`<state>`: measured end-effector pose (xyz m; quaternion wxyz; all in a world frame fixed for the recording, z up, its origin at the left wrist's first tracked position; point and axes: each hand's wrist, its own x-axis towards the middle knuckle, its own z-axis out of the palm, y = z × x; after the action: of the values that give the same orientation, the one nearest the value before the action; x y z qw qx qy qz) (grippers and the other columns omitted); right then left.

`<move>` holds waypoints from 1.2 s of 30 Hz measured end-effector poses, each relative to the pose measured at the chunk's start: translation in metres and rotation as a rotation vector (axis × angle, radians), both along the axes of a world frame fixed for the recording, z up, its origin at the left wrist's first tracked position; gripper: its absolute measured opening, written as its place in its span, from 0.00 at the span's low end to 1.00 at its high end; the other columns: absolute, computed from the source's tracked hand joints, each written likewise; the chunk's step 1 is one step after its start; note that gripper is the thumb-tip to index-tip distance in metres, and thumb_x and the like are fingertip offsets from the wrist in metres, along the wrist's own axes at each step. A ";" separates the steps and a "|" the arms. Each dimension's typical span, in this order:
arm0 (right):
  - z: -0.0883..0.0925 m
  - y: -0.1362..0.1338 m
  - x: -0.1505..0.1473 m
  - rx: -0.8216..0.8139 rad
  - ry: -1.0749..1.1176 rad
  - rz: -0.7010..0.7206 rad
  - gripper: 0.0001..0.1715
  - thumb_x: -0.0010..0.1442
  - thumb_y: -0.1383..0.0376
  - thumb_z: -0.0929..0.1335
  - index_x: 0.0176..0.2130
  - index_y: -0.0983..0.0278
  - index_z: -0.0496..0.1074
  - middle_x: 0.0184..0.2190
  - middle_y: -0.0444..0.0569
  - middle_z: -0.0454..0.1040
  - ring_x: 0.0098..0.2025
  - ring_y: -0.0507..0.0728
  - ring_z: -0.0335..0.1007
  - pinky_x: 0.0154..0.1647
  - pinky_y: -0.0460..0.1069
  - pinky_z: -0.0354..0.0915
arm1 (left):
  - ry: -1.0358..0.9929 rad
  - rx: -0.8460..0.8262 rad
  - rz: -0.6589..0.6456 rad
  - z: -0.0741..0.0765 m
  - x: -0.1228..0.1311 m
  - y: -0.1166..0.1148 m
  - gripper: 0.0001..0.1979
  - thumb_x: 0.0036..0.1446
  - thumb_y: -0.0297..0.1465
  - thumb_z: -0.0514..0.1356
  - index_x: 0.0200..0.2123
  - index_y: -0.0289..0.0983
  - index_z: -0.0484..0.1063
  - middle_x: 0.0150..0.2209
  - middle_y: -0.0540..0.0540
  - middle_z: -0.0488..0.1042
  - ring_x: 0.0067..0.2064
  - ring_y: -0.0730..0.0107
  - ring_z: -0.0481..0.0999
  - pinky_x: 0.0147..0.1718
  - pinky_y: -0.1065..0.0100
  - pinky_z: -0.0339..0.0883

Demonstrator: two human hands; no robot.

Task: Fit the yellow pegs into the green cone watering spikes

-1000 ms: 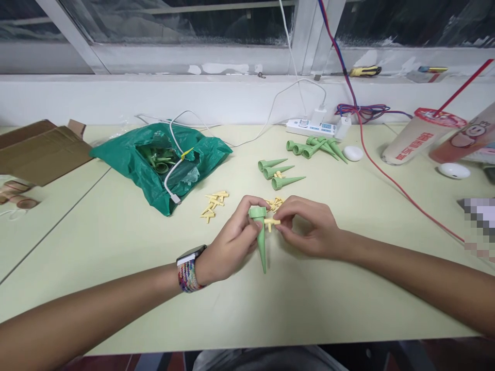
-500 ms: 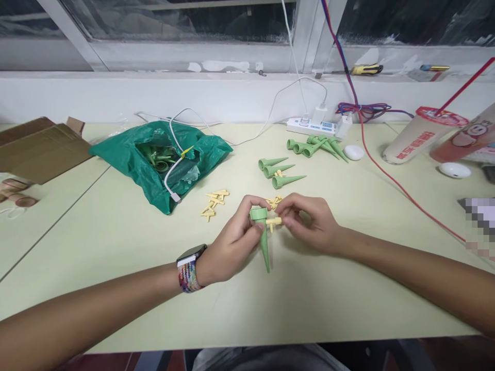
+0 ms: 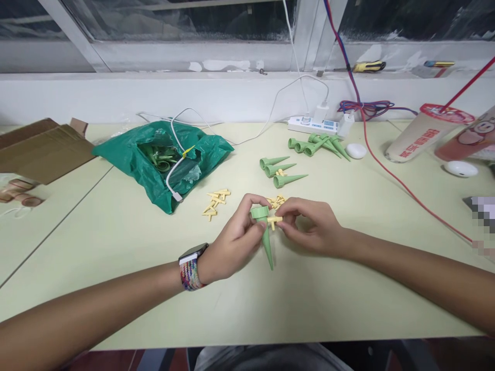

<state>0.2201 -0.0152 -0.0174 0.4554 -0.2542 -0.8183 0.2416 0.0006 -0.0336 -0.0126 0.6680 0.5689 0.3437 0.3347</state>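
Note:
My left hand is closed round a green plastic cone spike, held point down just above the pale table. My right hand pinches a small yellow T-shaped valve piece against the side of the cone just below its wide rim. A little heap of the same yellow pieces lies right behind my fingers, and another heap of yellow pieces lies to the left. Three green cones lie on their sides farther back.
An open green plastic bag with more cones and a white cable lies at the left. A second bundle of cones sits by a power strip. Cardboard is at the far left; two tipped drink cups at the right.
Both hands and the cone have barely shifted. The cone's tip has swung slightly to the right, and the yellow piece stays pressed at the cone's side.

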 end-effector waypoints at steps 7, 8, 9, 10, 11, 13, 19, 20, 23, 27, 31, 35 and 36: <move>-0.003 0.000 -0.001 0.032 0.032 0.017 0.07 0.66 0.71 0.70 0.44 0.61 0.73 0.33 0.45 0.78 0.29 0.49 0.72 0.31 0.45 0.70 | -0.003 0.016 -0.015 0.000 0.001 0.000 0.17 0.71 0.40 0.60 0.56 0.48 0.58 0.35 0.52 0.69 0.31 0.73 0.68 0.27 0.74 0.66; -0.002 -0.002 -0.002 0.020 0.041 0.018 0.06 0.66 0.70 0.70 0.44 0.61 0.73 0.34 0.46 0.78 0.29 0.49 0.73 0.31 0.45 0.70 | -0.022 0.030 -0.021 0.000 0.001 0.000 0.16 0.71 0.39 0.60 0.56 0.47 0.58 0.36 0.52 0.70 0.32 0.73 0.69 0.28 0.73 0.66; -0.002 -0.003 -0.003 -0.014 0.057 0.020 0.05 0.66 0.70 0.70 0.43 0.62 0.73 0.34 0.46 0.79 0.30 0.50 0.74 0.31 0.46 0.71 | -0.031 0.048 -0.023 0.000 0.001 0.000 0.16 0.71 0.38 0.60 0.56 0.47 0.58 0.37 0.51 0.71 0.34 0.72 0.71 0.29 0.73 0.66; -0.001 -0.006 -0.005 -0.084 0.082 0.023 0.03 0.66 0.68 0.71 0.42 0.62 0.73 0.33 0.46 0.79 0.29 0.50 0.75 0.30 0.46 0.71 | -0.029 0.068 -0.021 0.001 0.001 0.000 0.15 0.71 0.38 0.60 0.55 0.46 0.59 0.36 0.51 0.71 0.34 0.72 0.71 0.30 0.72 0.66; 0.000 -0.009 -0.006 -0.198 0.113 0.029 0.03 0.67 0.67 0.71 0.42 0.62 0.73 0.30 0.45 0.79 0.27 0.50 0.74 0.28 0.45 0.71 | -0.019 0.086 -0.017 0.001 0.001 0.000 0.14 0.71 0.37 0.60 0.54 0.46 0.59 0.36 0.52 0.70 0.34 0.72 0.71 0.30 0.72 0.65; 0.000 -0.014 -0.010 -0.508 0.177 0.054 0.06 0.68 0.62 0.71 0.40 0.62 0.71 0.23 0.41 0.75 0.20 0.50 0.70 0.21 0.45 0.67 | 0.004 0.100 -0.012 0.002 0.000 -0.001 0.12 0.72 0.35 0.59 0.53 0.45 0.59 0.33 0.53 0.69 0.32 0.74 0.69 0.30 0.73 0.63; 0.001 -0.012 -0.010 -0.588 0.101 0.095 0.06 0.69 0.62 0.69 0.41 0.62 0.68 0.23 0.40 0.75 0.20 0.50 0.69 0.22 0.45 0.66 | -0.059 0.054 -0.019 0.002 0.000 0.000 0.11 0.72 0.33 0.59 0.53 0.43 0.60 0.31 0.52 0.72 0.31 0.72 0.72 0.30 0.72 0.65; 0.002 -0.010 -0.007 -0.435 0.038 0.072 0.04 0.69 0.64 0.69 0.41 0.61 0.69 0.25 0.41 0.76 0.23 0.50 0.70 0.25 0.45 0.67 | -0.072 0.045 -0.025 0.002 0.000 0.000 0.12 0.71 0.33 0.59 0.53 0.43 0.60 0.31 0.52 0.73 0.31 0.72 0.72 0.30 0.72 0.65; 0.004 -0.004 -0.001 -0.034 -0.154 0.009 0.01 0.68 0.68 0.68 0.41 0.61 0.70 0.29 0.43 0.75 0.26 0.49 0.68 0.28 0.45 0.64 | -0.083 0.015 -0.051 0.003 0.000 0.000 0.12 0.72 0.35 0.59 0.54 0.44 0.60 0.29 0.52 0.75 0.29 0.72 0.73 0.28 0.73 0.64; 0.009 -0.006 -0.001 -0.087 -0.176 0.053 0.09 0.72 0.66 0.65 0.37 0.61 0.69 0.26 0.41 0.74 0.24 0.49 0.64 0.25 0.44 0.60 | -0.060 0.021 -0.071 0.005 0.000 -0.001 0.14 0.72 0.35 0.60 0.55 0.44 0.59 0.28 0.53 0.75 0.30 0.71 0.74 0.29 0.72 0.67; 0.014 -0.008 -0.004 -0.309 -0.189 0.088 0.18 0.77 0.63 0.59 0.35 0.61 0.67 0.21 0.38 0.70 0.19 0.48 0.59 0.21 0.45 0.56 | -0.063 0.019 -0.068 0.005 0.000 -0.001 0.13 0.72 0.34 0.59 0.54 0.44 0.59 0.28 0.53 0.75 0.29 0.73 0.73 0.29 0.73 0.67; 0.011 -0.003 0.000 0.148 -0.335 0.000 0.11 0.73 0.63 0.63 0.36 0.61 0.68 0.27 0.44 0.73 0.24 0.51 0.61 0.24 0.48 0.52 | -0.056 0.010 -0.087 0.007 0.000 -0.001 0.12 0.73 0.34 0.58 0.54 0.44 0.58 0.27 0.54 0.75 0.27 0.74 0.73 0.29 0.73 0.66; 0.011 -0.002 0.002 0.208 -0.356 -0.008 0.11 0.72 0.63 0.63 0.35 0.61 0.68 0.27 0.44 0.72 0.24 0.51 0.60 0.23 0.49 0.51 | -0.046 0.017 -0.089 0.008 0.000 -0.001 0.12 0.72 0.33 0.58 0.54 0.44 0.58 0.27 0.54 0.75 0.27 0.74 0.72 0.29 0.73 0.66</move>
<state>0.2216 -0.0168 -0.0066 0.3283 -0.2479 -0.9054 0.1052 0.0003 -0.0349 -0.0044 0.6851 0.5815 0.2995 0.3206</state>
